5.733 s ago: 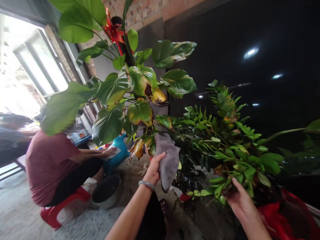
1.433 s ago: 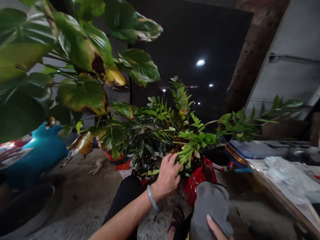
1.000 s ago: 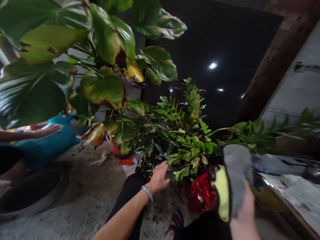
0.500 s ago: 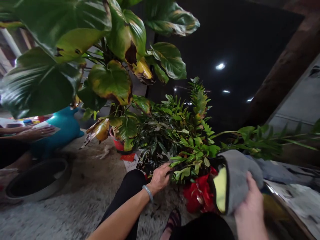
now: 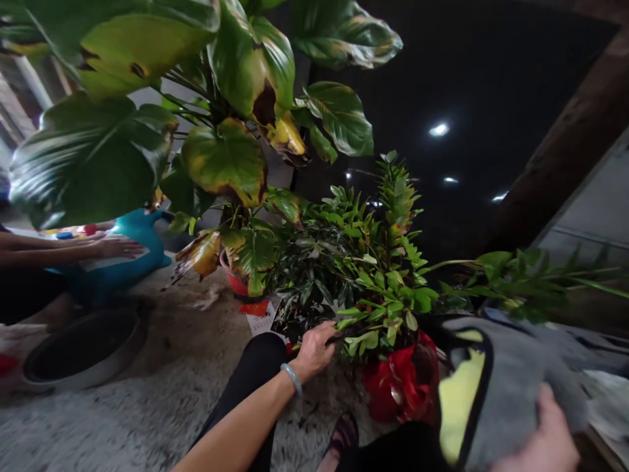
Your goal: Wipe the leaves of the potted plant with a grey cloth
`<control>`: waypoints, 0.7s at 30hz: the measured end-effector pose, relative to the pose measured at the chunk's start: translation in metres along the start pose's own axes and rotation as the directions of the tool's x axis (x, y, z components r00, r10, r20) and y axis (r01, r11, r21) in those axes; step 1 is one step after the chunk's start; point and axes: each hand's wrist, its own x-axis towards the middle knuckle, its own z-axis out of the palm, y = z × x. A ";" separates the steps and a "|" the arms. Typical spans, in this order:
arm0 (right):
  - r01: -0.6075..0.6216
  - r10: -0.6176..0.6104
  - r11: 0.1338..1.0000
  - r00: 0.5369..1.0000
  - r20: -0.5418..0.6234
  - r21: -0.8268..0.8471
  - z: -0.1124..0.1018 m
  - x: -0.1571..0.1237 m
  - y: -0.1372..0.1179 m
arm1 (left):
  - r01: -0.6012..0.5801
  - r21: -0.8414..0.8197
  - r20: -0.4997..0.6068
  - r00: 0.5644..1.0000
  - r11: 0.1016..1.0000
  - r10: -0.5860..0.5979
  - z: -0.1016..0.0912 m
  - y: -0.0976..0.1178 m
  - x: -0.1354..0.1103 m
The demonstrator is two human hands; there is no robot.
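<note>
My left hand (image 5: 314, 351), with a bracelet on its wrist, is closed at the near edge of a leafy green plant (image 5: 393, 298). A stem of that plant seems to run into its fingers, though the grip itself is partly hidden. At the lower right, my right hand (image 5: 550, 432) grips a cloth (image 5: 521, 387), grey on one side and yellow on the other, with dark edging. The cloth hangs folded and a little blurred. Beside it, below the green leaves, sits a red wrapped pot (image 5: 400, 383).
A large broad-leaved plant (image 5: 226, 160) with browned leaf edges rises at the upper left from a red pot (image 5: 236, 278). Another person's hands (image 5: 118, 248) rest on a teal object (image 5: 140, 239). Below stands a grey basin (image 5: 83, 347). A dark glossy panel (image 5: 472, 85) stands behind.
My right hand has moved right and toward me with the cloth, uncovering more of the red wrapped pot and the yellow side. My left hand has stayed put at the plant.
</note>
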 end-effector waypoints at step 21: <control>-0.037 0.049 0.998 0.963 0.267 -0.049 0.040 -0.001 0.015 | 0.013 -0.092 -0.016 1.000 0.996 -0.015 -0.004 0.003 -0.003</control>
